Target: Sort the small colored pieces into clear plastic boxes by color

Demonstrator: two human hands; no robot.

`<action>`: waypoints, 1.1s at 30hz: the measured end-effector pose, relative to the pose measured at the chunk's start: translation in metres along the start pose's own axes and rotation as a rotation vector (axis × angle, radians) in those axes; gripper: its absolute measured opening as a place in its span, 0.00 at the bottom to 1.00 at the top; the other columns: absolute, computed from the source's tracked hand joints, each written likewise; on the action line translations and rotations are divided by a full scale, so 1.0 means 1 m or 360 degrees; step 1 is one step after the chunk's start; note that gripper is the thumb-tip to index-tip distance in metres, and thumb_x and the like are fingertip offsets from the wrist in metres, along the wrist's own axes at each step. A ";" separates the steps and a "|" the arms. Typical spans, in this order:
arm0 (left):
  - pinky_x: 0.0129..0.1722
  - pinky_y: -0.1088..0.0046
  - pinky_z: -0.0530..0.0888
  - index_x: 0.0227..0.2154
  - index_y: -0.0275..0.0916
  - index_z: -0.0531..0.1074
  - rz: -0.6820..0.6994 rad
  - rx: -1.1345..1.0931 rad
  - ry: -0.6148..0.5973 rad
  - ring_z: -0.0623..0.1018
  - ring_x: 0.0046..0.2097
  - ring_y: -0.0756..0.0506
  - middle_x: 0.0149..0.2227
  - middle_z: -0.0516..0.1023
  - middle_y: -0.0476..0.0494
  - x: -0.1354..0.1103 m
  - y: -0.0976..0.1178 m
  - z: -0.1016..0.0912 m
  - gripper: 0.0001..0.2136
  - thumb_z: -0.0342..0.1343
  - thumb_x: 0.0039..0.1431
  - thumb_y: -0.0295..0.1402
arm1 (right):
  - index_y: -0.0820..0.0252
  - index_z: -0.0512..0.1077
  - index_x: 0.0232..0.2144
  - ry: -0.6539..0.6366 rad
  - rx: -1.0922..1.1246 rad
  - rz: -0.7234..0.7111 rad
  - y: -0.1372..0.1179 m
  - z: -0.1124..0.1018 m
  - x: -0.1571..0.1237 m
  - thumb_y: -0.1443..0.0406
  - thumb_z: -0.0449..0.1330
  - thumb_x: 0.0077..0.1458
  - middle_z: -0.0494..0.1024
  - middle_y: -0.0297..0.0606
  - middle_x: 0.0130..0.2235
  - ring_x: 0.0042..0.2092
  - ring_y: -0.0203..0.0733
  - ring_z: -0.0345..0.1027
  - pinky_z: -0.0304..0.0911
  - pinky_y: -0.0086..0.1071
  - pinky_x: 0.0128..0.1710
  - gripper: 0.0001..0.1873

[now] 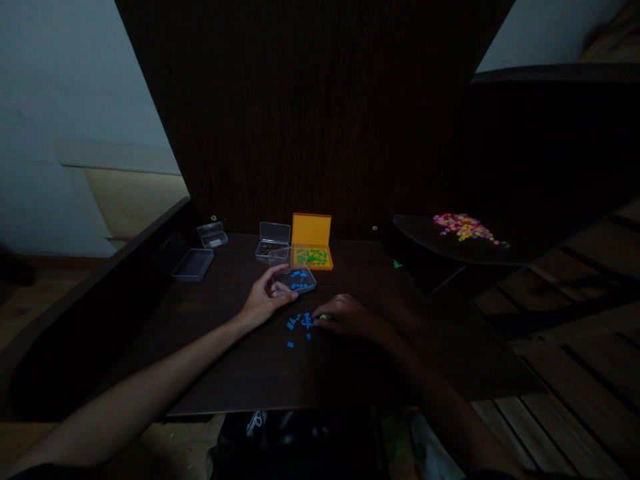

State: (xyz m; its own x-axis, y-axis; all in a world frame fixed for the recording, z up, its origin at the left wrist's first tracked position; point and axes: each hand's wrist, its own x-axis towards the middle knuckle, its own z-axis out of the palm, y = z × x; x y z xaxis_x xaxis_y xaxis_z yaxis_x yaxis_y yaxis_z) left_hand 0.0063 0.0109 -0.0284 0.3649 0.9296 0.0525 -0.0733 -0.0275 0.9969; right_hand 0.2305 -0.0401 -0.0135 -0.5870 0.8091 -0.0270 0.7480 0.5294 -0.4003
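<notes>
My left hand (265, 297) rests on the dark table (240, 360), fingers curled against the near-left side of a small clear plastic box (299, 280) that holds several blue pieces. My right hand (345, 315) lies palm down just right of a scatter of loose blue pieces (299, 324), fingertips pinched at the pile's edge; something pale shows at the tips, too small to name. A single blue piece (291, 345) lies nearer to me.
An open orange box (311, 230) with green pieces stands behind the clear box. Three more clear boxes (273, 240) (213, 235) (193, 264) sit at the back left. A heap of mixed coloured pieces (463, 227) lies on a dark surface to the right. Wooden slats run at right.
</notes>
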 end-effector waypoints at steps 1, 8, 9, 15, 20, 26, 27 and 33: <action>0.32 0.76 0.70 0.55 0.35 0.60 0.0009 0.0005 0.0002 0.74 0.27 0.52 0.26 0.75 0.52 0.000 0.000 0.000 0.36 0.68 0.41 0.33 | 0.53 0.77 0.43 0.0012 -0.0009 -0.0001 -0.001 0.000 -0.001 0.61 0.58 0.58 0.82 0.37 0.40 0.40 0.40 0.74 0.61 0.30 0.42 0.12; 0.32 0.75 0.70 0.54 0.36 0.61 0.0036 0.0032 0.0034 0.74 0.28 0.51 0.26 0.74 0.53 0.002 -0.001 -0.004 0.36 0.68 0.41 0.34 | 0.54 0.76 0.42 0.0086 0.0039 -0.0037 -0.003 -0.008 -0.005 0.63 0.56 0.58 0.81 0.35 0.40 0.39 0.38 0.74 0.60 0.30 0.44 0.11; 0.31 0.75 0.70 0.54 0.36 0.61 0.0030 0.0026 0.0042 0.74 0.28 0.51 0.25 0.74 0.53 0.002 -0.001 -0.004 0.36 0.68 0.41 0.34 | 0.55 0.76 0.41 0.0071 0.0058 -0.0048 -0.003 -0.009 -0.005 0.63 0.56 0.59 0.81 0.35 0.39 0.39 0.38 0.75 0.60 0.29 0.43 0.11; 0.31 0.77 0.69 0.54 0.35 0.62 0.0011 -0.0006 0.0103 0.74 0.28 0.52 0.26 0.74 0.52 0.002 0.000 -0.005 0.36 0.68 0.40 0.35 | 0.56 0.76 0.41 0.0019 0.0095 -0.0049 -0.003 -0.008 -0.002 0.63 0.54 0.60 0.81 0.37 0.40 0.40 0.38 0.74 0.60 0.29 0.44 0.11; 0.31 0.76 0.69 0.53 0.36 0.63 0.0010 0.0002 0.0131 0.74 0.28 0.51 0.25 0.74 0.52 0.003 0.000 -0.006 0.35 0.68 0.40 0.35 | 0.54 0.75 0.41 -0.0016 0.0078 0.0039 -0.003 -0.005 -0.003 0.63 0.56 0.60 0.80 0.35 0.40 0.41 0.39 0.73 0.59 0.31 0.45 0.10; 0.33 0.74 0.71 0.52 0.36 0.64 0.0003 0.0017 0.0185 0.75 0.28 0.51 0.26 0.75 0.52 0.003 0.001 -0.007 0.34 0.68 0.39 0.34 | 0.53 0.75 0.41 -0.0002 0.0067 0.0130 -0.002 -0.002 -0.003 0.61 0.57 0.58 0.79 0.34 0.40 0.41 0.40 0.70 0.57 0.33 0.45 0.10; 0.33 0.74 0.71 0.52 0.36 0.64 0.0007 0.0021 0.0195 0.75 0.28 0.51 0.26 0.75 0.52 0.003 0.002 -0.007 0.34 0.69 0.39 0.35 | 0.53 0.74 0.41 0.0004 0.0070 0.0129 -0.002 -0.001 -0.003 0.61 0.57 0.59 0.79 0.34 0.39 0.41 0.40 0.69 0.57 0.33 0.45 0.10; 0.33 0.74 0.70 0.51 0.36 0.64 0.0021 0.0038 0.0197 0.75 0.29 0.50 0.27 0.75 0.52 0.003 0.003 -0.006 0.33 0.68 0.38 0.35 | 0.53 0.74 0.41 -0.0005 0.0029 0.0169 -0.002 0.001 -0.001 0.61 0.57 0.59 0.78 0.34 0.37 0.41 0.40 0.68 0.57 0.33 0.44 0.10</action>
State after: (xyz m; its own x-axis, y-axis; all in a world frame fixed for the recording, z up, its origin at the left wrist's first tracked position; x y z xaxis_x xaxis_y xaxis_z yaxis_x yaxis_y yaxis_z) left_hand 0.0013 0.0159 -0.0254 0.2466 0.9673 0.0594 -0.0548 -0.0473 0.9974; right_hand 0.2289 -0.0424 -0.0133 -0.5058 0.8596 -0.0729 0.8004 0.4361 -0.4113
